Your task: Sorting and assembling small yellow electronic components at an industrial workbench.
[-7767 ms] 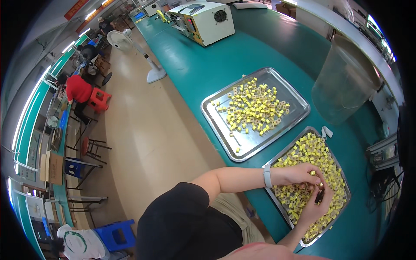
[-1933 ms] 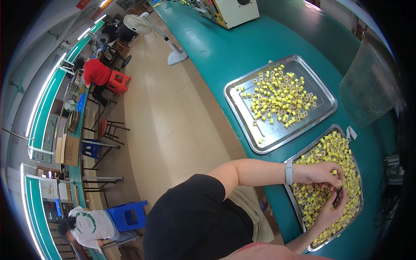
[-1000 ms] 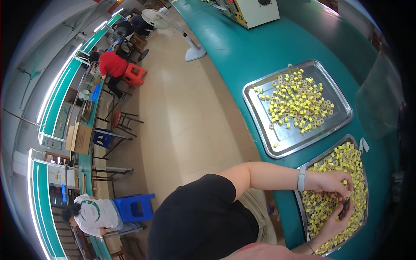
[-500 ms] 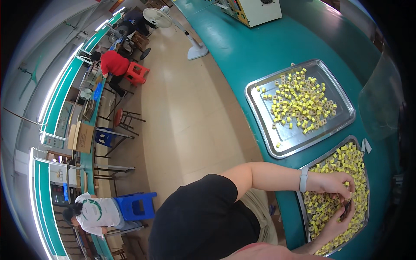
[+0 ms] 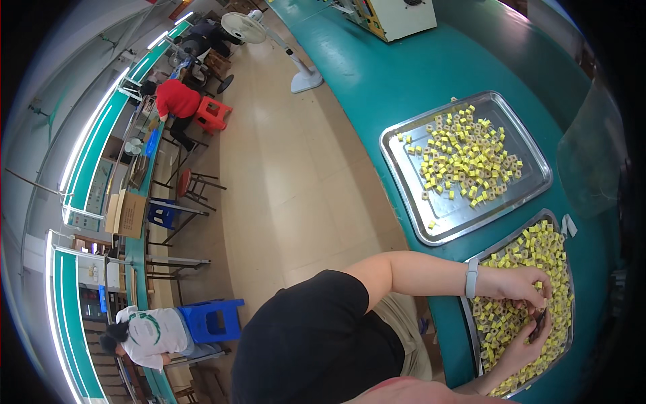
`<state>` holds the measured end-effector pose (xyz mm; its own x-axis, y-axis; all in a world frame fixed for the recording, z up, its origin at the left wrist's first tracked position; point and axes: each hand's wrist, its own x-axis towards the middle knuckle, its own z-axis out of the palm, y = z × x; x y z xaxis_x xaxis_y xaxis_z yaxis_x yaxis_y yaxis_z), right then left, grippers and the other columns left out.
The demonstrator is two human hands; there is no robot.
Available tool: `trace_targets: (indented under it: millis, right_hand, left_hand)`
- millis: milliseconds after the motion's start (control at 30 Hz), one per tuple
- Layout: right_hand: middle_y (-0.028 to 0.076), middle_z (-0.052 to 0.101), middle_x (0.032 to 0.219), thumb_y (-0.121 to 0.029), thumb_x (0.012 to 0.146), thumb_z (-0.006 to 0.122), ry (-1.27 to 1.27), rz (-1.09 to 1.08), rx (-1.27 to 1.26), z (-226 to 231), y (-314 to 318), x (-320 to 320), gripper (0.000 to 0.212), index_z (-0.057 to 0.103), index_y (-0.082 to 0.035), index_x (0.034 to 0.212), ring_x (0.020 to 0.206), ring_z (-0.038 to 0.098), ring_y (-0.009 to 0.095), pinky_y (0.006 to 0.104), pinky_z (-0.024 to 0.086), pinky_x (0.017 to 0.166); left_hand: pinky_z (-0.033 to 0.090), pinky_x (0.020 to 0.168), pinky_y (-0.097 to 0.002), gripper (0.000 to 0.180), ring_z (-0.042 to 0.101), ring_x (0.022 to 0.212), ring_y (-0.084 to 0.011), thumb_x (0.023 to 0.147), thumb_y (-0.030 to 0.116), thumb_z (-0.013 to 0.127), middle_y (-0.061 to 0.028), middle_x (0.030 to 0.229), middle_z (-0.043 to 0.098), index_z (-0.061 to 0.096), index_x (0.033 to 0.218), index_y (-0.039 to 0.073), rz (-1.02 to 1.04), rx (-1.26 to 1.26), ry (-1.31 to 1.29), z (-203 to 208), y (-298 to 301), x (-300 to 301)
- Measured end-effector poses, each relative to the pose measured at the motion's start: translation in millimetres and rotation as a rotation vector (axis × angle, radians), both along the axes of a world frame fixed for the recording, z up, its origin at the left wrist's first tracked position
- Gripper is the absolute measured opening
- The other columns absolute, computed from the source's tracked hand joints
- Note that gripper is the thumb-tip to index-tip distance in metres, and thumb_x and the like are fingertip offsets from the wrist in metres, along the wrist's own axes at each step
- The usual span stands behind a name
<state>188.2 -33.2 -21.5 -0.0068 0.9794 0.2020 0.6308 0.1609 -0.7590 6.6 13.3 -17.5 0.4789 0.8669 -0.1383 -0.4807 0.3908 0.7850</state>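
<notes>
My left hand (image 5: 521, 283), with a pale band on its wrist, reaches over the nearer metal tray (image 5: 469, 316). Its fingers are closed in a pinch, and what they hold is too small to make out. Facing it, my right hand (image 5: 523, 350) is wrapped round a small dark hand tool (image 5: 537, 325), its exact kind unclear. The fingertips of both hands meet close to the tool. Many small yellow-and-tan block-shaped parts (image 5: 494, 333) fill the tray beneath them.
A second metal tray (image 5: 441, 236) holds a loose heap of the same yellow parts (image 5: 464, 158) on the green table (image 5: 356, 81). A white scrap (image 5: 570, 225) lies beside the nearer tray. Farther off stand a machine (image 5: 404, 20), a fan (image 5: 306, 77) and seated people (image 5: 155, 333).
My hands keep nearly the same place and grip over the tray. In the background, the person in white has shifted their head and arm slightly.
</notes>
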Motion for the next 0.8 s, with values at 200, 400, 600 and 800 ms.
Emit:
trace_targets:
  millis: [200,400,600,800]
  right_hand:
    - [0.018,0.064,0.123,-0.002,0.100,0.047,0.027,-0.001,-0.019,-3.4,0.2,2.4,0.036,0.054,0.002,0.135,0.111,0.064,0.024,0.0335,0.047,0.096]
    - [0.018,0.064,0.123,-0.004,0.101,0.049,0.119,-0.007,-0.022,-3.9,-0.7,1.0,0.036,0.051,0.003,0.137,0.111,0.064,0.024,0.0331,0.047,0.096]
    - [0.018,0.064,0.123,-0.004,0.102,0.049,0.168,0.004,-0.050,-1.6,-3.1,1.4,0.035,0.051,0.004,0.136,0.111,0.064,0.024,0.0321,0.048,0.096]
    - [0.018,0.065,0.122,-0.005,0.102,0.049,0.165,0.006,-0.045,-1.5,-2.9,3.3,0.035,0.051,0.004,0.136,0.111,0.064,0.024,0.0325,0.048,0.096]
  left_hand:
    - [0.043,0.054,-0.0228,0.025,0.065,0.074,-0.0112,0.088,0.007,0.067,-0.0041,0.096,0.056,0.056,0.110,0.002,-0.023,0.008,0.010,2.8,0.0,-1.2]
    - [0.043,0.054,-0.0228,0.025,0.065,0.074,-0.0111,0.089,0.007,0.066,-0.0046,0.098,0.054,0.056,0.111,0.000,-0.025,0.000,0.001,0.2,1.1,-3.0]
    - [0.044,0.053,-0.0227,0.027,0.065,0.074,-0.0116,0.090,0.006,0.065,-0.0054,0.099,0.054,0.056,0.114,-0.001,-0.022,0.012,-0.019,-0.6,1.1,-2.2]
    - [0.043,0.050,-0.0219,0.026,0.066,0.071,-0.0112,0.087,0.008,0.067,-0.0062,0.089,0.063,0.059,0.111,0.000,0.032,0.019,-0.016,-6.9,2.1,1.5]
